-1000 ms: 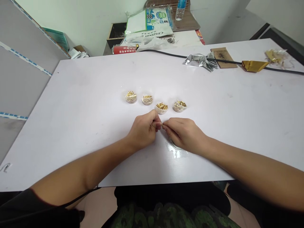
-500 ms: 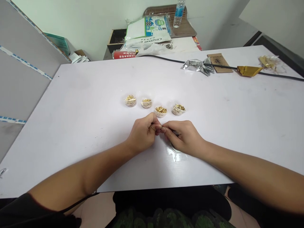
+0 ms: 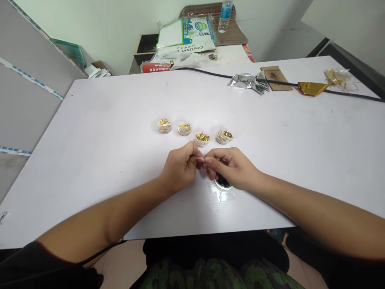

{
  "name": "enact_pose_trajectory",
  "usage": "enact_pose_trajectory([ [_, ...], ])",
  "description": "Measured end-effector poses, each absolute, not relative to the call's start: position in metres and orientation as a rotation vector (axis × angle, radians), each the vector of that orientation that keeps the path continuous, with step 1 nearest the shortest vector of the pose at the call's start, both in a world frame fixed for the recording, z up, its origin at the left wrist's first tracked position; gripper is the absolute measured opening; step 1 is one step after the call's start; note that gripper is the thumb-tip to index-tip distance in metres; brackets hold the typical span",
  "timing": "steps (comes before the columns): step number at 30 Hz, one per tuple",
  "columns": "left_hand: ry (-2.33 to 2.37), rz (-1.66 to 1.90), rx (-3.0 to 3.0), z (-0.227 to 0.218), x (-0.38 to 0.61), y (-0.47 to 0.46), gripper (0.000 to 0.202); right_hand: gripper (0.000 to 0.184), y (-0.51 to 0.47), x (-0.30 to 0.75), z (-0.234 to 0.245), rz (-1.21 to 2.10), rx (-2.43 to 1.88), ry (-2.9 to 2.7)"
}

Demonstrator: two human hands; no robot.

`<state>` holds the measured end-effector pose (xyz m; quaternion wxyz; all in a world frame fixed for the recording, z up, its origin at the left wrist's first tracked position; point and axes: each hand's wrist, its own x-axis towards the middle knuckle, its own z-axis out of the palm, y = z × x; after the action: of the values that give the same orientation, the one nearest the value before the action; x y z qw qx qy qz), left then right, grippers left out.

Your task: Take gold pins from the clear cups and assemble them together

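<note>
Two-handed | pinches left hand [image 3: 182, 165] tight against right hand [image 3: 234, 166] near gold-coloured pins [image 3: 202, 137] | cannot discern any contents | next calls for steadiness

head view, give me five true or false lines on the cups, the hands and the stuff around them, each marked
1. Four cups of gold-coloured pieces stand on the table. True.
2. The bottle lies on its side. False: it stands upright, beyond the table.
3. The left hand and right hand meet at their fingertips. True.
4. The black cable runs along the near edge. False: it runs by the far edge.
5. Both hands are inside cups. False: they are in front of them.
</note>
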<state>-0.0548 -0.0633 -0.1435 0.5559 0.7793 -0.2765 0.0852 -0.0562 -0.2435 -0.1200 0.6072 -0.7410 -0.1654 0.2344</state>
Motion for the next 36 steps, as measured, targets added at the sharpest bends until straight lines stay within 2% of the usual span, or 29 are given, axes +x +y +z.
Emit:
enact_pose_trajectory([
  [13,-0.655,0.331,1.967,-0.1428,-0.0560,-0.0585,0.012,0.039,-0.2456,-0.0523,-0.1182,0.587,-1.583,-0.336],
  [19,-0.739,0.422,1.997,-0.1416,-0.0531,-0.0578,0.008,0.033,-0.2470,-0.0492,-0.1182,0.631,-1.545,-0.272],
  [30,-0.774,0.365,1.943,-0.1415,-0.0514,-0.0592,0.002,0.024,-0.2470,-0.0497,-0.1219,0.514,-1.607,-0.242],
  [36,-0.807,0.352,1.903,-0.1425,-0.0485,-0.0586,0.002,0.027,-0.2506,-0.0493,-0.1241,0.417,-1.709,-0.308],
])
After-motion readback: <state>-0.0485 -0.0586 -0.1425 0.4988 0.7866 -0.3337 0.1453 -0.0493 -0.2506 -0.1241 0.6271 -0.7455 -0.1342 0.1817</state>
